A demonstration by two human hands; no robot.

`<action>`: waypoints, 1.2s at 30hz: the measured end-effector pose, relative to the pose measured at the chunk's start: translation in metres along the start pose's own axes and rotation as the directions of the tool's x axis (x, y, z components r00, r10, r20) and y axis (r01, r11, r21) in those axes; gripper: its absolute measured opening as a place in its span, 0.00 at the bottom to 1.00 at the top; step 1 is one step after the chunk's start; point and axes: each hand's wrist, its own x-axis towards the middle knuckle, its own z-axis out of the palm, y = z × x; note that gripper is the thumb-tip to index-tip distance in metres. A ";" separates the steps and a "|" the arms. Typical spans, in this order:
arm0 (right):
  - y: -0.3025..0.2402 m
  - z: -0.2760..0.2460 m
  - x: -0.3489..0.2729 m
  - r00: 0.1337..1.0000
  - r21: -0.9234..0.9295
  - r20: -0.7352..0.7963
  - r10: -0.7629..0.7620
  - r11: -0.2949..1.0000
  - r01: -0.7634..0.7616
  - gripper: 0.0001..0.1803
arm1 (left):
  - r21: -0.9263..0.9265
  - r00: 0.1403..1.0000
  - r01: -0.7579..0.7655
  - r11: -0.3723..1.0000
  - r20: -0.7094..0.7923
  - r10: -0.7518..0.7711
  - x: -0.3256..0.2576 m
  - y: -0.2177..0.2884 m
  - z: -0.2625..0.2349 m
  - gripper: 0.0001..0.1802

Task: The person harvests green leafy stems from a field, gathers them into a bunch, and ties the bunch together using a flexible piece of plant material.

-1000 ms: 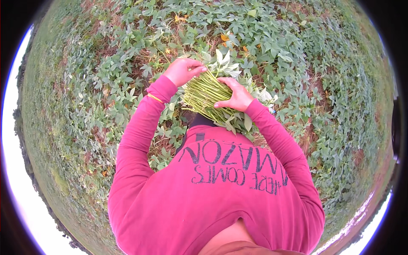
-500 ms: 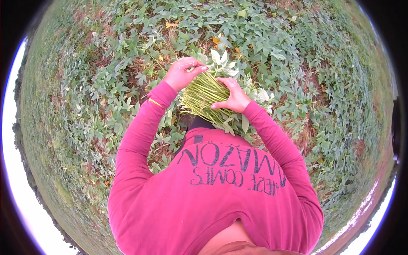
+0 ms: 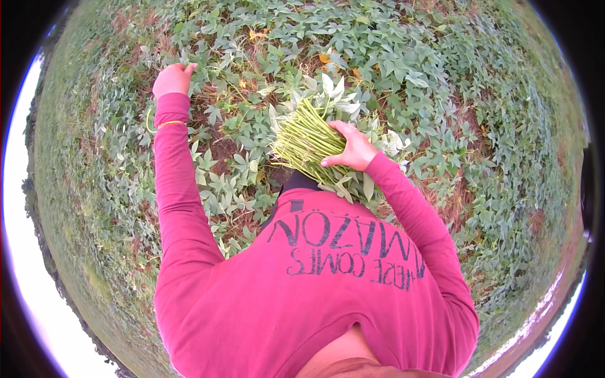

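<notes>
Across a field of low leafy vines (image 3: 441, 82), a person in a red long-sleeved top (image 3: 315, 290) gathers cut greens.

Ground cover of green leaves fills the view on every side, with patches of bare reddish soil (image 3: 463, 208) and dry stems showing between the plants. Lower down, the red top with dark print takes up the middle, both sleeves stretching up into the leaves. Next in size, a bundle of pale green stalks (image 3: 302, 142) with leaves at its far end lies slanted just above the collar; the right hand (image 3: 353, 151) is curled around its near end, fingers closed on the stalks. Up at the left, well apart from the bundle, the left hand (image 3: 171, 79) reaches into the vines, fingers bent among the leaves; I cannot tell whether it grips anything. A thin yellow band (image 3: 169, 124) circles that wrist.
</notes>
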 end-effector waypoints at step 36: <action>0.023 0.015 -0.019 0.894 0.837 -0.310 0.323 0.539 0.095 0.21 | -0.248 0.100 -0.927 0.281 0.559 0.823 -0.189 0.149 0.068 0.35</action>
